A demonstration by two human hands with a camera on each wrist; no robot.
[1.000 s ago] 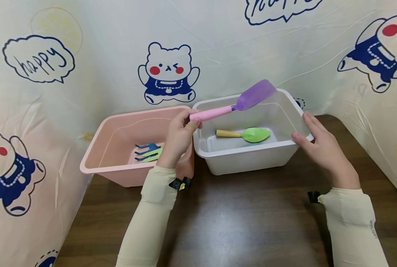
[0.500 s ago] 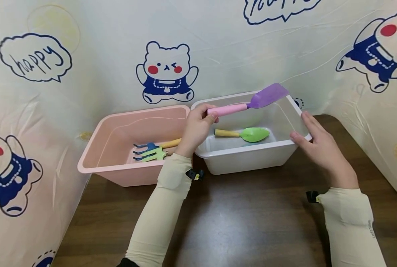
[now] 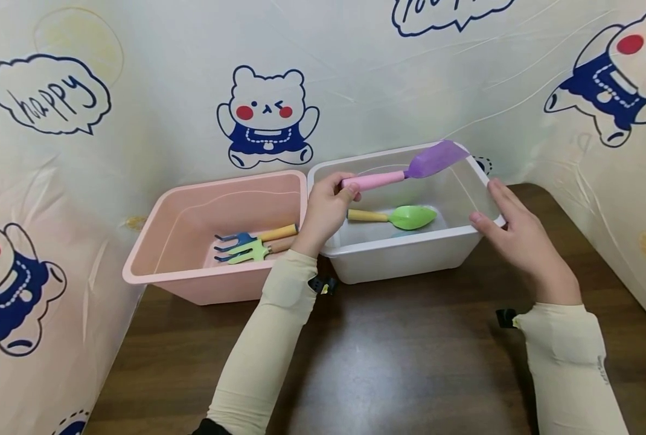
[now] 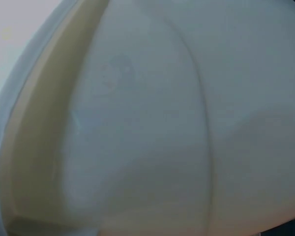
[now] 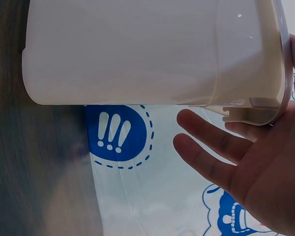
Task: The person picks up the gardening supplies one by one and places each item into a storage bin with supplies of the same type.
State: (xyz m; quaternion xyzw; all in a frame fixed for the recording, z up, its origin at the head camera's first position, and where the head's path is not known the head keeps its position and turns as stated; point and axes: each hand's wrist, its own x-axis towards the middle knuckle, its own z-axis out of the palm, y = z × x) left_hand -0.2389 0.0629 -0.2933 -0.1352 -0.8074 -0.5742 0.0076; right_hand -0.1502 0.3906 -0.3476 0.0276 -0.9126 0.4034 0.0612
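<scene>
My left hand (image 3: 327,205) grips the pink handle of a small garden spade (image 3: 436,160) with a flat purple blade. The spade is held over the white plastic bin (image 3: 410,241), blade pointing right and overlapping the far right corner of the rim. Inside that bin lies a green trowel (image 3: 412,217) with a yellow handle. At the bin's right end, my right hand (image 3: 529,241) holds the rim corner, thumb on top and fingers outside; in the right wrist view two fingers (image 5: 206,164) extend free below the rim. Neither the left hand nor the spade shows in the left wrist view.
A pink bin (image 3: 192,278) stands against the white one on the left. In it lie a blue hand fork (image 3: 241,240) and a light green hand fork (image 3: 252,251). Both bins sit on a dark wooden table (image 3: 388,362), with a printed cloth (image 3: 355,72) behind.
My left hand has carried the spade to the right, further over the white bin, slowing in the last half second. The right hand has stayed at the rim.
</scene>
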